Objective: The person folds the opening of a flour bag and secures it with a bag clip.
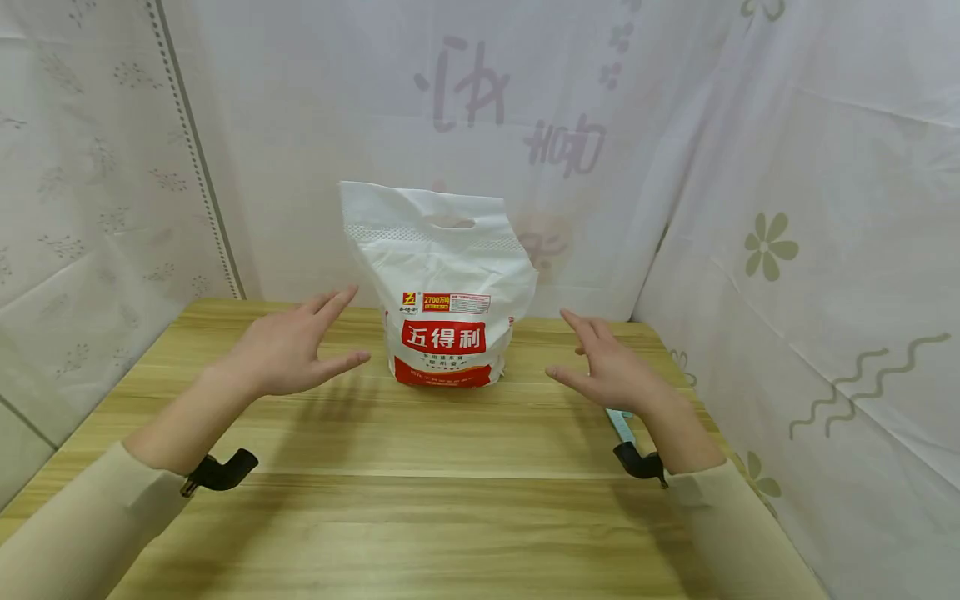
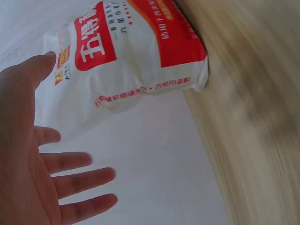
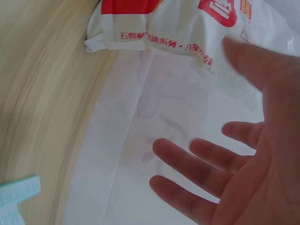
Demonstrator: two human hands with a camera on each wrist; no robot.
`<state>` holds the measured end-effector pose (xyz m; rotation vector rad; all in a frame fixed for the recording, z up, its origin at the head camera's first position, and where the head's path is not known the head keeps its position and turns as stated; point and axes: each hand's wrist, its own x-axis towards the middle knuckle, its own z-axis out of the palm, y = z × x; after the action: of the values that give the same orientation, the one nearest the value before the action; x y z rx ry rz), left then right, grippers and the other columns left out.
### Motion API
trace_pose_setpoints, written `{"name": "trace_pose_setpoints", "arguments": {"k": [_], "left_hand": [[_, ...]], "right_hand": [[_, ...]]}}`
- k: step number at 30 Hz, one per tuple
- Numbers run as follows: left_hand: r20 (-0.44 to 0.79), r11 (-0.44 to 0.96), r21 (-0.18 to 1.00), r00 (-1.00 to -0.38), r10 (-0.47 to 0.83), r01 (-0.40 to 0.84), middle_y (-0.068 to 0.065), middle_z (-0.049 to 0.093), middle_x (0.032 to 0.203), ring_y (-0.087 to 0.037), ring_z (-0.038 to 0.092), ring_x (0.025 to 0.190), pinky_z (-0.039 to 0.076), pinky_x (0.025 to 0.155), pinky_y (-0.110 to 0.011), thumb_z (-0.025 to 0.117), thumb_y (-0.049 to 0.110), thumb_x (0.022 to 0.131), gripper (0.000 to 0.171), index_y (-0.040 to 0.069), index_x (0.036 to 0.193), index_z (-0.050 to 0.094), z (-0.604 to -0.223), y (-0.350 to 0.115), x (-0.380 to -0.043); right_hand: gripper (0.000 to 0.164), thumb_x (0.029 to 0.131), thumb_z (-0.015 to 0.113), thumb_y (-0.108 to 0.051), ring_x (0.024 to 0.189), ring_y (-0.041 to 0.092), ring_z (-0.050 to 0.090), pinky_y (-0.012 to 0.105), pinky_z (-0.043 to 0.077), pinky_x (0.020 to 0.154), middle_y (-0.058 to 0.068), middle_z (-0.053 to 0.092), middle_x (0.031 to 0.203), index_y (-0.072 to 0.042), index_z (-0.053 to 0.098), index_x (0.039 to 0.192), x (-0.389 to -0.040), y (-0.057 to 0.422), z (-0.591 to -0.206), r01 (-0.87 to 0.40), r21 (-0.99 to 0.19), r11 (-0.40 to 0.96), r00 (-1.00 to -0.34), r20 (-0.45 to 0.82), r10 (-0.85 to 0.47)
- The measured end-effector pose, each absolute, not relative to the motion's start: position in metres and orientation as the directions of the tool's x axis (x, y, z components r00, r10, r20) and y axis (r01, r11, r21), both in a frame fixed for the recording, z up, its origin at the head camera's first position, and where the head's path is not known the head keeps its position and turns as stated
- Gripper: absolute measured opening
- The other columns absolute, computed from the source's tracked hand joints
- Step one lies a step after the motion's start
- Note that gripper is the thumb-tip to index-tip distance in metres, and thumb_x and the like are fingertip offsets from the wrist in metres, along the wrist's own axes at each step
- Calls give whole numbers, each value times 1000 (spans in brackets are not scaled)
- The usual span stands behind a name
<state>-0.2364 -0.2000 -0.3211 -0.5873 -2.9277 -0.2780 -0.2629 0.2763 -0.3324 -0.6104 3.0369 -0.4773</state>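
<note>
A white flour bag (image 1: 450, 262) with red labels and a cut-out handle stands upright near the back of the wooden table. To its left my left hand (image 1: 285, 348) is held above the table, thumb and fingers spread, with a gap to the bag. My right hand (image 1: 615, 367) mirrors it on the other side, fingers extended and apart from the bag. Both palms hold nothing. In the left wrist view the thumb overlaps the bag (image 2: 126, 70). The right wrist view shows the bag's side (image 3: 154, 30) beyond the spread fingers.
On the table (image 1: 420, 533), partly hidden beneath my right wrist, lies a pale teal tool (image 1: 621, 425); ruled marks show on its teal edge (image 3: 21, 189) in the right wrist view. White patterned curtains (image 1: 810, 250) hang close around the table's back and sides.
</note>
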Motion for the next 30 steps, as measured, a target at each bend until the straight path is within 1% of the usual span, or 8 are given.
{"name": "trace_pose_setpoints", "arguments": {"k": [3, 6, 8, 11, 13, 21, 25, 30], "left_hand": [[207, 909, 184, -919, 336, 374, -26, 62, 155, -50, 75, 116, 63, 66, -52, 58, 67, 106, 92, 16, 175, 26, -311, -197, -238], [250, 895, 211, -907, 338, 392, -19, 75, 137, -36, 79, 95, 55, 55, -38, 62, 55, 108, 79, 13, 170, 38, -299, -195, -241], [279, 878, 231, -893, 354, 420, -15, 80, 127, -28, 78, 88, 55, 57, -37, 63, 48, 108, 71, 13, 167, 44, -289, -194, -245], [308, 855, 262, -878, 366, 448, -13, 81, 121, -22, 77, 84, 59, 66, -41, 64, 41, 109, 65, 12, 164, 48, -274, -190, -253], [322, 844, 276, -871, 370, 460, -13, 80, 120, -23, 76, 85, 60, 73, -44, 64, 39, 109, 64, 12, 165, 47, -264, -186, -258], [363, 832, 269, -851, 379, 485, -13, 77, 127, -27, 74, 90, 60, 79, -46, 59, 40, 110, 67, 14, 168, 41, -222, -167, -272], [384, 837, 237, -839, 386, 493, -11, 76, 130, -26, 71, 87, 58, 81, -46, 58, 40, 109, 68, 16, 170, 38, -200, -154, -275], [404, 827, 257, -833, 379, 501, -12, 73, 134, -30, 68, 89, 56, 84, -47, 59, 38, 109, 74, 17, 173, 29, -181, -139, -284]], "right_hand": [[91, 108, 64, -54, 134, 41, 66, 65, 56, 106, 22, 41, 167, -14, 19, 176, -268, 275, -330, -385, -346, 856, -920, 72, -385], [85, 109, 64, -51, 131, 39, 68, 63, 57, 105, 20, 47, 165, -13, 24, 174, -274, 272, -329, -388, -402, 830, -918, 93, -384], [83, 110, 63, -50, 130, 40, 68, 63, 57, 105, 21, 48, 164, -12, 26, 174, -278, 270, -329, -386, -443, 809, -918, 100, -383], [81, 111, 63, -48, 129, 40, 67, 62, 57, 107, 21, 47, 165, -12, 27, 173, -286, 267, -329, -376, -511, 773, -920, 107, -377], [79, 111, 62, -46, 129, 40, 67, 61, 56, 107, 21, 48, 164, -12, 28, 173, -292, 265, -329, -373, -544, 752, -920, 115, -374], [77, 109, 65, -46, 125, 38, 69, 58, 60, 103, 19, 55, 159, -14, 33, 171, -308, 250, -319, -368, -594, 715, -923, 145, -356], [78, 109, 66, -49, 126, 37, 68, 57, 60, 102, 16, 56, 159, -16, 33, 171, -313, 243, -315, -355, -622, 698, -928, 146, -342], [79, 108, 67, -48, 130, 36, 66, 56, 59, 103, 14, 55, 160, -17, 32, 172, -319, 240, -312, -324, -664, 674, -938, 132, -321]]}}
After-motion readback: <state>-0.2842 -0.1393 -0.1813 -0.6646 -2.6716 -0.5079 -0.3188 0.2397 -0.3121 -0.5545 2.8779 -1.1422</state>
